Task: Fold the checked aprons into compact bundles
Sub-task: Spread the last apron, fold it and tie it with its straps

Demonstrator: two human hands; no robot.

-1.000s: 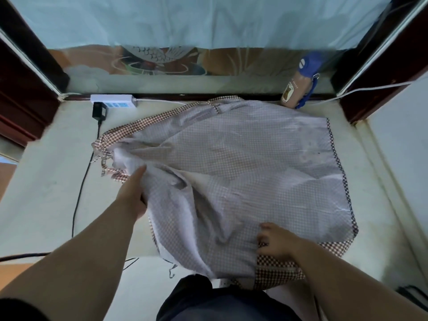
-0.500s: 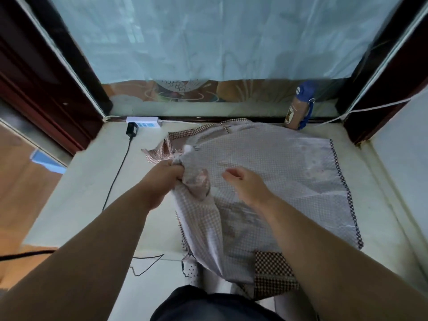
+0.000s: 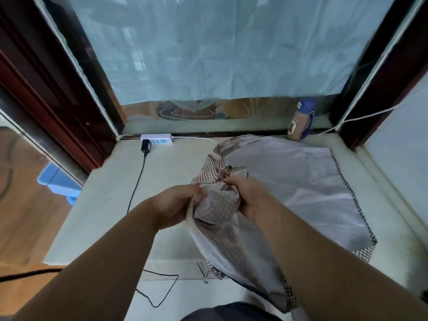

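The checked apron [image 3: 289,181] is spread across the right half of a pale window ledge [image 3: 111,193]. Its far edge reaches almost to the back edge, and its near part hangs over the front edge. Its left side is bunched and lifted off the ledge. This bunch is gripped by both hands, the left hand [image 3: 176,205] and the right hand [image 3: 249,195], which are close together with fingers curled round the cloth.

The step in hand is judged to be an early one: the loose bib or strap end is being gathered before a first fold, and no bundle has been formed. Next, the gathered part would probably need to be carried across and laid flat on the spread panel, with the hanging edge drawn up onto the ledge.

At the back edge of the ledge, a white power strip [image 3: 157,139] is seen with a black adapter [image 3: 146,145] plugged in. A black cable [image 3: 136,186] is trailed from it across the left half of the ledge. A brown bottle with a blue cap [image 3: 298,122] is stood in the back right corner, near the apron. The window behind is covered by a pale curtain [image 3: 220,47] and framed in dark wood [image 3: 58,89]. Wooden floor [image 3: 20,205] is visible beyond the left edge.
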